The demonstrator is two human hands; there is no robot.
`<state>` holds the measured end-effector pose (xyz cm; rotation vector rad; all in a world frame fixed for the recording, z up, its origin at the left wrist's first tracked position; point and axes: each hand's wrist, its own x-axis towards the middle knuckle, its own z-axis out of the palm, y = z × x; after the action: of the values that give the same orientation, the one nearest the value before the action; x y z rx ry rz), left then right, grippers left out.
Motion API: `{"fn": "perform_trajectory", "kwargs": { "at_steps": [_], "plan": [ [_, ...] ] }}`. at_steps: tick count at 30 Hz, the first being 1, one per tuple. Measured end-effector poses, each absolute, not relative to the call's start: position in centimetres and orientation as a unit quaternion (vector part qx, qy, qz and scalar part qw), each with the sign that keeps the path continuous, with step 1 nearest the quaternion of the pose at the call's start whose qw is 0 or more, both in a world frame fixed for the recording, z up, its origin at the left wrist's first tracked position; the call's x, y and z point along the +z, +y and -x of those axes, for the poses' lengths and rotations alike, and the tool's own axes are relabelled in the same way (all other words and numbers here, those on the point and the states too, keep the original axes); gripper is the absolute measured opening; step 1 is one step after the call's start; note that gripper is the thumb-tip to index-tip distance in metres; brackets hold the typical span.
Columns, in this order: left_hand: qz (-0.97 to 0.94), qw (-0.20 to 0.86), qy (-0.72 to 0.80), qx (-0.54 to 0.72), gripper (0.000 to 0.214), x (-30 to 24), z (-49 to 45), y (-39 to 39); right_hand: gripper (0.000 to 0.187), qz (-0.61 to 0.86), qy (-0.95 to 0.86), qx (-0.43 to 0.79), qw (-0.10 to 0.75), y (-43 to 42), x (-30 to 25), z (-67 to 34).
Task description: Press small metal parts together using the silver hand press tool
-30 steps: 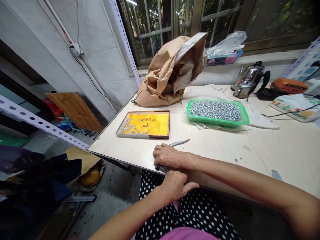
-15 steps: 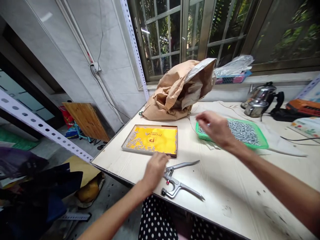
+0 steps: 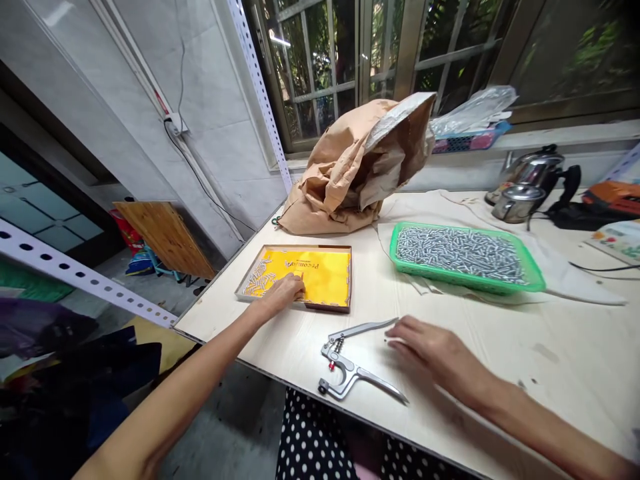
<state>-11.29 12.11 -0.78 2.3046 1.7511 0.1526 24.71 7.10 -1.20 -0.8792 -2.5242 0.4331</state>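
My left hand point(image 3: 280, 293) reaches into the shallow yellow-bottomed box lid point(image 3: 300, 277), fingers bent down among the small metal pieces at its left end. My right hand point(image 3: 433, 353) lies low over the pale wooden table point(image 3: 500, 373), just right of the metal hand pliers point(image 3: 353, 363); its fingertips are pinched on something tiny that I cannot make out. The pliers lie with handles spread, untouched. A green basket point(image 3: 465, 257) full of small metal pieces sits further back on a white cloth.
A crumpled brown paper sack point(image 3: 357, 167) stands at the back by the window. Steel kettles point(image 3: 525, 183), black cables and an orange tool point(image 3: 613, 197) occupy the far right. A perforated metal rail point(image 3: 80, 273) crosses at left, above clutter on the floor.
My left hand moved from beside the pliers forward into the yellow box lid. My right hand came back from the green basket down to the table by the pliers.
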Motion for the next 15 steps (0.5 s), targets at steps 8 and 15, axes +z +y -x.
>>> {"fn": "perform_trajectory", "kwargs": {
  "at_steps": [8,15],
  "plan": [
    [-0.726,0.11,0.668,0.123,0.016,1.4,9.3,10.4,0.014,0.329,-0.913,0.223,0.089,2.6,-2.5,-21.1],
    [-0.571,0.418,0.672,0.219,0.03,1.5,4.2,1.0,0.013,0.336,-0.924,0.168,0.073,2.7,-4.0,-20.2]
  ]
}}
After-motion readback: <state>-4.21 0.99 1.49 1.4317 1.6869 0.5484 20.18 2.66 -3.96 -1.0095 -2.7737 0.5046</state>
